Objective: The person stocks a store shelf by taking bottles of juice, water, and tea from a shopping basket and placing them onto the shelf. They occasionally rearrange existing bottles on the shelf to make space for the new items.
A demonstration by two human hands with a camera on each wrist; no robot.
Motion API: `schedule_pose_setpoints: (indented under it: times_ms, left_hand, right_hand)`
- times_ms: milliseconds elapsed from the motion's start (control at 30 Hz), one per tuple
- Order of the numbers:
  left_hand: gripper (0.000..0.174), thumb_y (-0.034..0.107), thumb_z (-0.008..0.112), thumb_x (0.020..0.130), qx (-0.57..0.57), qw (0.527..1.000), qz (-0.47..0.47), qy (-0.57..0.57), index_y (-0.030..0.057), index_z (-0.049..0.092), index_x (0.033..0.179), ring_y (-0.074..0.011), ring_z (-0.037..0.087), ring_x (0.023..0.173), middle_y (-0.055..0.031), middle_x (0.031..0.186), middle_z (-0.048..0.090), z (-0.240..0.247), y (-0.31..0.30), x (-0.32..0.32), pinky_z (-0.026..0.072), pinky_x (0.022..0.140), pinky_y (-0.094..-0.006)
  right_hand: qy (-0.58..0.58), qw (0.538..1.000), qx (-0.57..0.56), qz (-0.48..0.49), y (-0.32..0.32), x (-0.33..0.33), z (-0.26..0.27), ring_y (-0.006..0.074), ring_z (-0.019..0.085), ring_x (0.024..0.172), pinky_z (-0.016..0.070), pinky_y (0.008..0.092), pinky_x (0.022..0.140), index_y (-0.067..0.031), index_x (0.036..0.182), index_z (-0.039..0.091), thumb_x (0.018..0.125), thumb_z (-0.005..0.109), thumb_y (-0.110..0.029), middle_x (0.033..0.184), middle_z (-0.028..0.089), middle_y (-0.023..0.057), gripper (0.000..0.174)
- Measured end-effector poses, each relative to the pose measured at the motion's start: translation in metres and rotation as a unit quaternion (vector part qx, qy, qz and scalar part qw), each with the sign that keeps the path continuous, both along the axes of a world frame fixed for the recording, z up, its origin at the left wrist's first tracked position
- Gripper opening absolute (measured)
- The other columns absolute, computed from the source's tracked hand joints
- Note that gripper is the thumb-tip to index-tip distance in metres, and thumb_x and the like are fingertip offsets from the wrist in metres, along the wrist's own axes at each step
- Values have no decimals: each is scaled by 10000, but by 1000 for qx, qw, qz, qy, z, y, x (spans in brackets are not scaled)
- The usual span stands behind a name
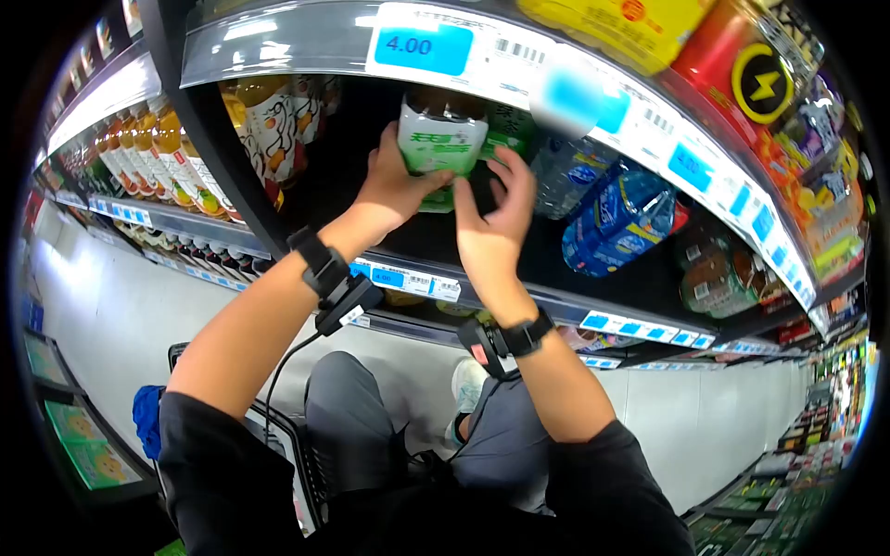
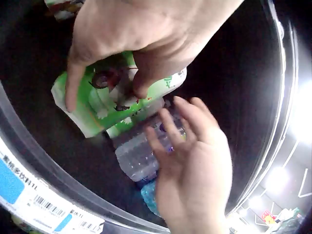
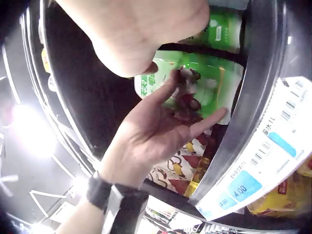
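My left hand [image 1: 394, 190] reaches into a shop shelf and grips a green-and-white labelled drink bottle [image 1: 443, 139], thumb across its front. The left wrist view shows my left hand [image 2: 141, 34] with fingers curled over the green label [image 2: 105, 109]. My right hand [image 1: 491, 222] is raised just right of the bottle, fingers straight and spread, holding nothing. Whether it touches the bottle I cannot tell. In the right wrist view my left hand [image 3: 156, 126] cups the bottle [image 3: 209, 83] from below. A second green bottle [image 1: 508, 130] stands behind.
Blue-labelled water bottles [image 1: 616, 218] lie right of my hands, one clear bottle [image 2: 136, 156] under them. Orange juice bottles [image 1: 158, 153] fill the shelf at left. Price strips [image 1: 417, 46] edge the shelves above and below. A dark shopping basket [image 1: 287, 445] sits by my knees.
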State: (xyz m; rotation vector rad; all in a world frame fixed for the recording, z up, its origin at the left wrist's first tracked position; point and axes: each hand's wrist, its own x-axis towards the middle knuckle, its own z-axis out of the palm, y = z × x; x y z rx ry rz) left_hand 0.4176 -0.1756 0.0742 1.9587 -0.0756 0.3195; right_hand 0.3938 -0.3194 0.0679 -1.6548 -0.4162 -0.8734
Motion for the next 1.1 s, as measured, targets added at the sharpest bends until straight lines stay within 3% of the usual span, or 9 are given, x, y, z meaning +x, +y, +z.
schedule_pose_setpoints:
  times_ms: [33, 67, 167, 433, 567, 767, 833, 867, 1100]
  left_hand:
    - [739, 216, 734, 837, 20, 1000, 15, -8, 60, 269, 1390, -207, 591, 1062, -126, 1186, 552, 1, 0, 4, 568, 647, -329]
    - [812, 230, 769, 781, -15, 1000, 10, -1, 23, 271, 1388, -294, 502, 1142, -192, 1216, 522, 1, 0, 7, 467, 842, -388]
    - [882, 236, 802, 722, -56, 998, -13, -6, -14, 271, 1380, -406, 410, 1208, -253, 1241, 493, 1, -4, 31, 346, 1049, -457]
    - [838, 210, 818, 698, -88, 995, 29, 37, -46, 286, 1293, -412, 446, 1174, -324, 1222, 430, -13, -8, 101, 449, 949, -424]
    - [832, 192, 855, 650, -164, 980, 9, -113, -54, 333, 1249, -375, 563, 1084, -302, 1180, 517, -35, -3, 142, 497, 900, -411]
    - [714, 196, 806, 695, -115, 983, 67, -127, -46, 390, 1222, -374, 583, 1066, -290, 1153, 550, -29, -7, 177, 505, 880, -417]
    - [684, 195, 794, 704, -109, 983, 62, -137, -45, 407, 1215, -370, 588, 1059, -284, 1146, 557, -24, -13, 184, 507, 874, -417]
    - [670, 194, 788, 709, -107, 982, 62, -140, -44, 416, 1212, -368, 590, 1056, -281, 1143, 561, -21, -15, 188, 508, 871, -417]
    - [570, 191, 745, 740, -83, 984, 48, -150, -39, 478, 1189, -356, 608, 1033, -260, 1120, 588, -10, -27, 204, 517, 852, -414]
  right_hand:
    - [-36, 999, 14, 3, -2, -7, 4, 307, 544, 1067, 441, 364, 921, -7, 1202, 523, 763, 712, 4, 1170, 526, 166, 479]
    - [-54, 998, 21, 18, -3, -7, 6, 307, 556, 1044, 445, 364, 916, 3, 1157, 541, 772, 704, 6, 1139, 548, 167, 418]
    - [-167, 984, -13, 56, -3, -34, 16, 311, 614, 931, 474, 406, 881, 20, 1039, 580, 771, 688, 31, 998, 627, 174, 289]
    - [-173, 950, -129, 226, -6, -73, 21, 275, 649, 755, 497, 464, 840, -14, 924, 609, 682, 698, 42, 830, 653, 115, 264]
    - [-151, 940, -161, 260, -11, -78, 20, 247, 646, 713, 497, 447, 825, -22, 895, 614, 673, 703, 35, 797, 649, 96, 246]
    - [-153, 921, -221, 282, -26, -75, 18, 242, 639, 720, 473, 469, 869, -35, 1042, 537, 731, 656, 58, 778, 661, 92, 346]
    - [-145, 922, -222, 283, -31, -73, 18, 240, 638, 715, 475, 468, 866, -33, 1027, 544, 729, 652, 61, 777, 660, 95, 331]
    - [-143, 938, -174, 262, -28, -71, 15, 235, 631, 672, 494, 420, 803, -22, 824, 638, 648, 706, 38, 722, 637, 90, 198]
    - [-118, 939, -196, 257, -39, -66, 14, 229, 623, 676, 494, 410, 808, -26, 800, 649, 639, 705, 27, 715, 631, 81, 179]
